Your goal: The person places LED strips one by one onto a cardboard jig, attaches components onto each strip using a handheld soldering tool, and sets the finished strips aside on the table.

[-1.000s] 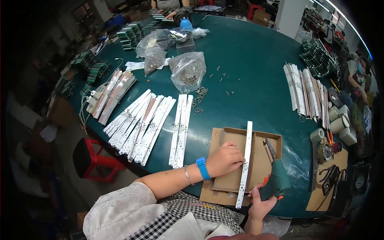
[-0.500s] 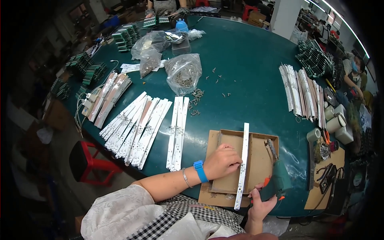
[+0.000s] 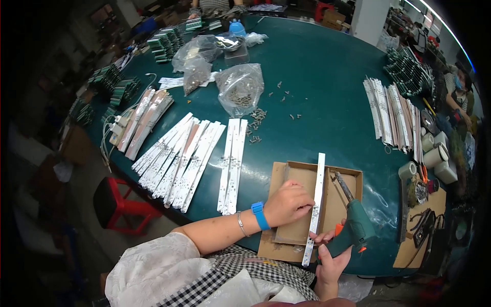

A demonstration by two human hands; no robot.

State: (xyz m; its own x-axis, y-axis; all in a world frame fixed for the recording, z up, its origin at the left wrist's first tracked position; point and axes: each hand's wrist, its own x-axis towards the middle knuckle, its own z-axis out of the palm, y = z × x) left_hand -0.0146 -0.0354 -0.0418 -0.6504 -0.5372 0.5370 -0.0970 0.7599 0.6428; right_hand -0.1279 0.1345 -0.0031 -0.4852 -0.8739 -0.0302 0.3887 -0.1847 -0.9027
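A long white circuit-board strip [image 3: 318, 189] lies across a shallow cardboard box [image 3: 294, 233], its near end reaching over the near rim. My left hand [image 3: 291, 203], with a blue watch on the wrist, hovers at the strip's left edge. Its thumb and fingers are pinched together; whatever is between them is too small to make out. My right hand [image 3: 330, 258] is wrapped round the handle of a green soldering gun [image 3: 360, 225] with orange parts, whose metal tip points away over the box's right compartment. Fingers of this hand also reach the strip's near part.
White strips [image 3: 176, 163] are fanned out at the left, with a smaller group [image 3: 232, 163] beside them. Bags of small metal parts [image 3: 240, 92] and loose parts [image 3: 258, 120] lie beyond. More strips [image 3: 391, 115], spools [image 3: 436, 156] and pliers [image 3: 424, 225] are at the right.
The fingers of my right hand have come left onto the strip, and the soldering gun shows more fully beside them. My left hand stays pinched by the strip. The whole view has shifted slightly.
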